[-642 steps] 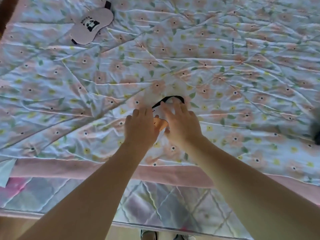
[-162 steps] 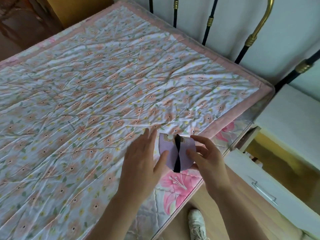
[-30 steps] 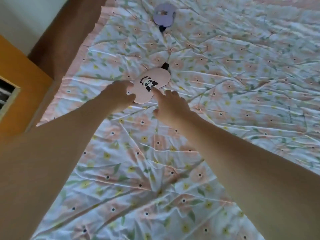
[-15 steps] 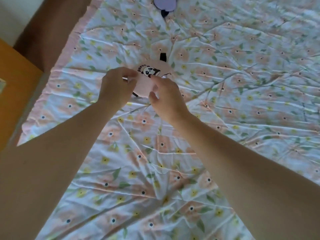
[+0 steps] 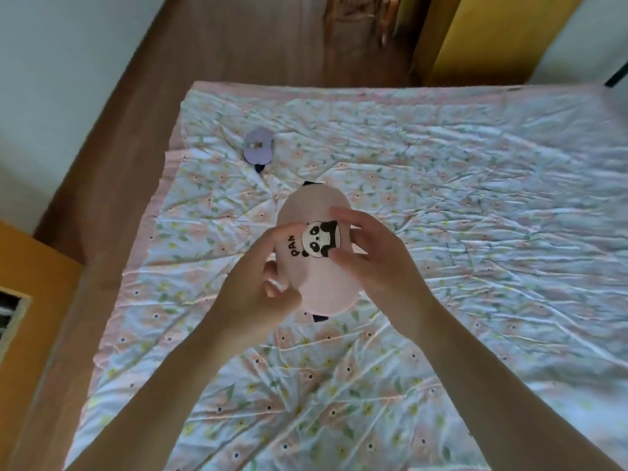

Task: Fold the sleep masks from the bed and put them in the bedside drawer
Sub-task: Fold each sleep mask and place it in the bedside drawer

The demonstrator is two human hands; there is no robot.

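Note:
A pink sleep mask with a panda print is held above the floral bed sheet, standing roughly on end. My left hand grips its left side with the thumb near the lettering. My right hand holds its right side, fingers over the panda. Bits of its black strap show at the top and bottom ends. A purple sleep mask lies flat on the sheet near the bed's far left corner, away from both hands. The bedside drawer is out of view.
Wooden floor runs beyond and left of the bed. An orange-yellow cabinet stands at the left edge, and a yellow panel at the top right.
Both hands have lifted the pink panda mask off the sheet and drawn it toward me, turning it on end. The view has tilted up, showing the floor.

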